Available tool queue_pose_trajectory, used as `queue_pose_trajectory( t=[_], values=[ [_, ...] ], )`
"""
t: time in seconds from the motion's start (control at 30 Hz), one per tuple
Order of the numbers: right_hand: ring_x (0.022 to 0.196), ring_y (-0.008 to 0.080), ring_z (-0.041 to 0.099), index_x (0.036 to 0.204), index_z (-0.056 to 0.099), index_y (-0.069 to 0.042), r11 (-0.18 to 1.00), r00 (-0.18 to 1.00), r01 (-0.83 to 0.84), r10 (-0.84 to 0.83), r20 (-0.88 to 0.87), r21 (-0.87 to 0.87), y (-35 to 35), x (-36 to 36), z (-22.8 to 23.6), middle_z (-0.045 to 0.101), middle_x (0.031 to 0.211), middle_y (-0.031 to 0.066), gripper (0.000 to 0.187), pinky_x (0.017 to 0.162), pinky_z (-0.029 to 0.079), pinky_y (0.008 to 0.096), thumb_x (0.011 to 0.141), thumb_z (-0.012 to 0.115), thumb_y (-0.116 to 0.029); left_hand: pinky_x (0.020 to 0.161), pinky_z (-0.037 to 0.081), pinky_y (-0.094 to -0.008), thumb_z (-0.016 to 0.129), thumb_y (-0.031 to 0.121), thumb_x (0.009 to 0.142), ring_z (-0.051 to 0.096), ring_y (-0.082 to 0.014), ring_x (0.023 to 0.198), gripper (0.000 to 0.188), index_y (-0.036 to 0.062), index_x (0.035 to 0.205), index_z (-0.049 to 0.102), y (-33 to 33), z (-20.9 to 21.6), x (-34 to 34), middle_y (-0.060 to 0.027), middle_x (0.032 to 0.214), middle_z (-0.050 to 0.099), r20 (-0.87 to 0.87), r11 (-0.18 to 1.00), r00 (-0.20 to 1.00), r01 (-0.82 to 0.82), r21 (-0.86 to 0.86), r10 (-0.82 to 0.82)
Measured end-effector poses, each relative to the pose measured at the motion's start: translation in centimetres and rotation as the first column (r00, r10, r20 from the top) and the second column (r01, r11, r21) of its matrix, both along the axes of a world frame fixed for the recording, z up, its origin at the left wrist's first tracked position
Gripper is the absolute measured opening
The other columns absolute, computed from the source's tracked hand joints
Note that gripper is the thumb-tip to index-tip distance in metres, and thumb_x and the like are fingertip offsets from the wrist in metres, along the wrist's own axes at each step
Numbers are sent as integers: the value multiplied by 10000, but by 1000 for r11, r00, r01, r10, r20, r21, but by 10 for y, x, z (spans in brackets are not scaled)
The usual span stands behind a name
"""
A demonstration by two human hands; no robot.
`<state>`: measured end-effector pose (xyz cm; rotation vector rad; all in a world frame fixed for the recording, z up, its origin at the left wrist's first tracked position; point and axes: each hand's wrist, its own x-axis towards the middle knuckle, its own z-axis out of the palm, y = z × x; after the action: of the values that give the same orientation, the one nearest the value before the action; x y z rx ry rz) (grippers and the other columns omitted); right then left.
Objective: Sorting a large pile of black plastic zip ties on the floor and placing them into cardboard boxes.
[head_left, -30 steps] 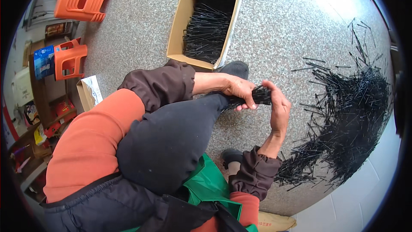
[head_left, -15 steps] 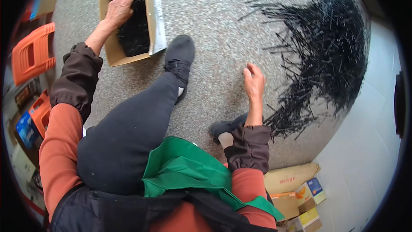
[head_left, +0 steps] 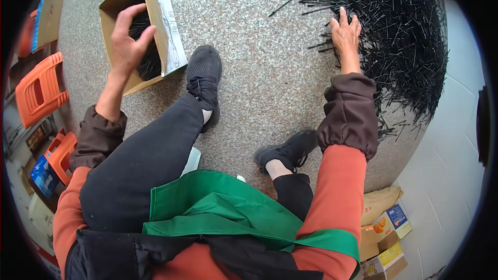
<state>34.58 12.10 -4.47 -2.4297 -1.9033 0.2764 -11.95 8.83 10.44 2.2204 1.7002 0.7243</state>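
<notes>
Broadly, floor: a speckled grey floor (head_left: 270,46) fills the view, and the person sits on it with one leg stretched forward.
Pile: a large heap of thin black sticks (head_left: 404,36) spreads across the floor at the upper right, with loose strands straying toward the middle.
Legs: dark trousers run from the lap up to a black shoe (head_left: 204,75) beside the box; a second black shoe (head_left: 288,150) is tucked close to the body, near the right elbow.
Apron: a green cloth (head_left: 218,210) lies folded over the lap.
Box: an open cardboard box (head_left: 155,36) stands at the upper left, one flap pale and folded outward, with a dark bundle of the same sticks inside.
Stools: orange plastic stools (head_left: 36,91) stand at the left edge, well apart from the box.
Left arm: bent at the elbow and reaching up and out, brown cuff pushed back, forearm bare.
Left hand: the left hand (head_left: 127,41) is over the box mouth, fingers curled down onto the sticks inside; whether it actually grips any cannot be told from this angle.
Right arm: extended nearly straight forward, orange sleeve and brown cuff.
Right hand: the right hand (head_left: 346,33) lies palm down, fingers spread wide, resting on the near edge of the pile and holding nothing.
</notes>
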Motion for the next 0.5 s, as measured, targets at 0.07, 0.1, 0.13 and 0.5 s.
queue_pose_trajectory(
  t=[0.07, 0.1, 0.13, 0.5],
  values=[
    [1233, 397, 290, 1301, 404, -294, 999, 998, 28, -27, 53, -33, -3, 0, -3, 302, 1371, 152, 487, 934, 379, 467, 838, 516, -394, 833, 444, -296, 664, 6, 684, 581, -222, 947, 367, 25, 1035, 558, -23, 10, 45, -108, 982, 592, 236, 974, 963, 166, -155, -126],
    [1181, 373, 338, 1250, 460, -275, 999, 999, -19, 17, 46, 40, -13, 2, -8, 363, 1313, 134, 433, 908, 392, 458, 831, 541, -351, 823, 445, -293, 661, -6, 682, 587, -220, 940, 332, 24, 999, 569, -35, 6, 65, -110, 948, 599, 311, 941, 935, 250, -230, -172],
    [1130, 350, 385, 1198, 515, -256, 991, 997, -70, 66, 41, 116, -22, 2, -12, 424, 1256, 115, 381, 882, 406, 448, 824, 566, -307, 815, 437, -306, 646, 8, 701, 578, -224, 905, 308, 4, 1001, 572, -46, -2, 77, -121, 953, 594, 389, 873, 888, 376, -310, -245],
    [1084, 349, 418, 1070, 556, -27, 966, 944, -88, 159, -288, 244, -186, -172, 20, 468, 1160, 171, 334, 910, 390, 407, 747, 628, -72, 795, 409, -350, 658, 126, 619, 557, -224, 821, 223, 88, 835, 615, -98, -98, 97, -49, 784, 585, 242, 507, 722, 646, -571, -648]
  ],
)
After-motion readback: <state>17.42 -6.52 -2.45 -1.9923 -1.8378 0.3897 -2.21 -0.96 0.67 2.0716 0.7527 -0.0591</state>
